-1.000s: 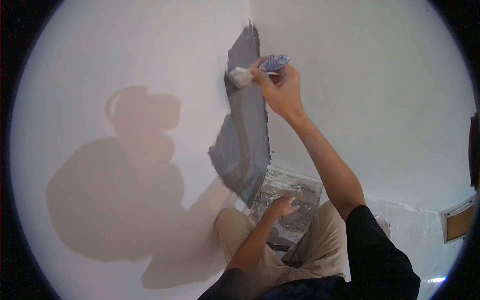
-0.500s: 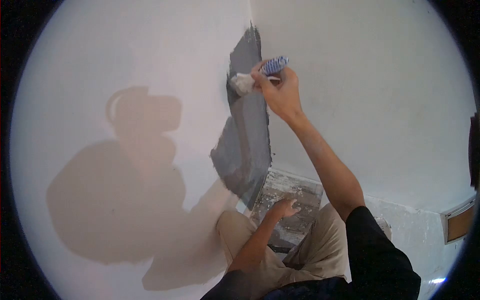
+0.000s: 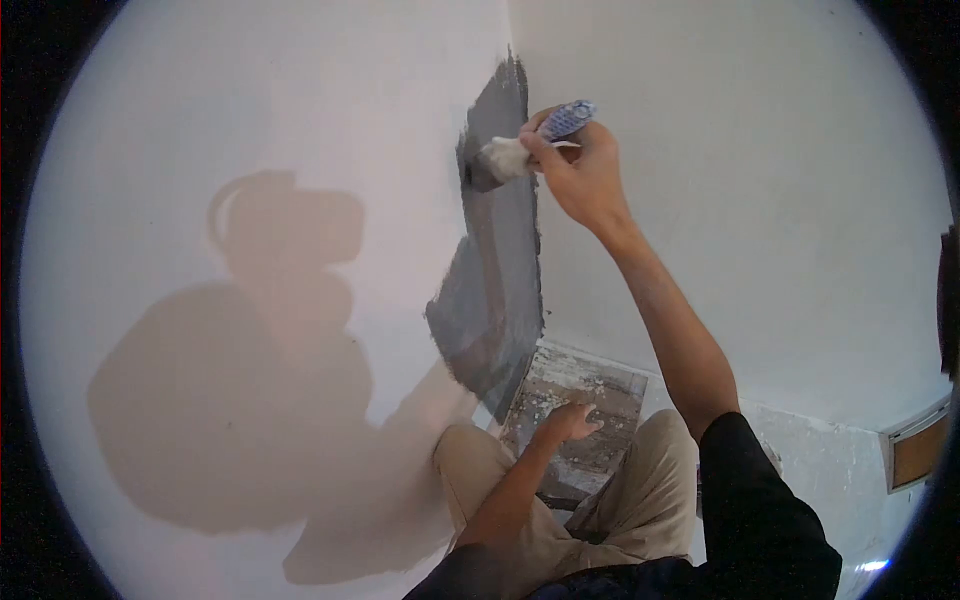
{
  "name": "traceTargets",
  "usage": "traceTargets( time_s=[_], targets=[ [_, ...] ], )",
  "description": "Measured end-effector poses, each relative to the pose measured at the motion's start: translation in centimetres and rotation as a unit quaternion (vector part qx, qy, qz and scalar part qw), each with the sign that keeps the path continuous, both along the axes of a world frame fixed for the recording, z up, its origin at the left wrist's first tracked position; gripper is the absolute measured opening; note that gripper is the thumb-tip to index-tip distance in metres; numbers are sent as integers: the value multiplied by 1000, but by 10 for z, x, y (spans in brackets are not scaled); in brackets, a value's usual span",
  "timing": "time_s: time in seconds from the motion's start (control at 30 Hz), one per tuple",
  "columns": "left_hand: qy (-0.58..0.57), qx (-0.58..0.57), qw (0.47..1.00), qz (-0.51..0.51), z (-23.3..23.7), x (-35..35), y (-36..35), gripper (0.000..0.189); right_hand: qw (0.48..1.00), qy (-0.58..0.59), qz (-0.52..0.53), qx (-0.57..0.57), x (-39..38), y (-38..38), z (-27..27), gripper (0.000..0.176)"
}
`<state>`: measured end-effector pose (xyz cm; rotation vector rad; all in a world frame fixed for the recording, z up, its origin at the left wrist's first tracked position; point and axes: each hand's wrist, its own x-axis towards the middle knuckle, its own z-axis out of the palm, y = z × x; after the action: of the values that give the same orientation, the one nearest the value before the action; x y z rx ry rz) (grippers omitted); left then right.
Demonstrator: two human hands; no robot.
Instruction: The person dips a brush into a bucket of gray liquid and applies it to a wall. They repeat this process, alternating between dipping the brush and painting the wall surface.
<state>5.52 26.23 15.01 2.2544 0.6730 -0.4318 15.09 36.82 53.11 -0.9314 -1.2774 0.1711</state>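
Note:
A paintbrush with a pale head and a blue-and-white patterned handle [image 3: 568,120] is gripped in my right hand [image 3: 585,175]. Its blurred bristles are at the upper part of a dark grey painted patch [image 3: 480,300] on the white wall [image 3: 400,130], beside the corner. Low in front of me, my left hand [image 3: 572,422] is over the stained wooden board [image 3: 600,385]. Its thumb and fingers are partly spread, and nothing shows between them.
The adjoining wall [image 3: 740,200] rises on the right of the corner. A wood-coloured framed panel [image 3: 920,450] is at the far right edge. My knees flank the board, and a large shadow falls on the left wall.
My right hand and the brush have moved slightly to the right, toward the corner. My left hand is almost where it was.

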Motion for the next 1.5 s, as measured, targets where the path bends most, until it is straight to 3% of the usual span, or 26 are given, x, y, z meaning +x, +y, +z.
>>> traceTargets(
  time_s=[0.17,0.37,0.47,0.57,0.63,0.77,0.97,1.07,1.2,1.37,1.5],
  targets=[
    [6,-32,999,6,5,0,6,74,998,-43,-23,-36,6,28,20,16],
    [7,-32,999,-8,9,2,5,73,999,-27,-24,37,15,35,49,16],
    [9,-37,999,-2,10,0,6,73,996,56,19,63,18,21,38,14],
    [-28,-19,999,22,-10,3,4,73,1000,22,5,9,20,12,9,14],
    [-16,-18,1000,17,1,2,3,73,1000,19,2,-5,14,21,6,16],
    [5,-28,1000,0,10,2,7,74,1000,-8,-16,-2,16,40,22,17],
    [22,-42,999,-3,19,1,6,73,999,25,26,19,22,35,43,15],
    [4,-55,998,20,13,1,7,73,995,77,56,14,25,17,23,13],
    [18,-37,999,12,19,1,5,73,997,25,70,-29,9,2,10,13],
    [-2,-44,999,10,12,2,7,73,999,-14,21,-21,5,23,37,14],
    [-13,-24,1000,2,5,3,7,74,999,24,30,11,6,26,57,15]
  ],
)
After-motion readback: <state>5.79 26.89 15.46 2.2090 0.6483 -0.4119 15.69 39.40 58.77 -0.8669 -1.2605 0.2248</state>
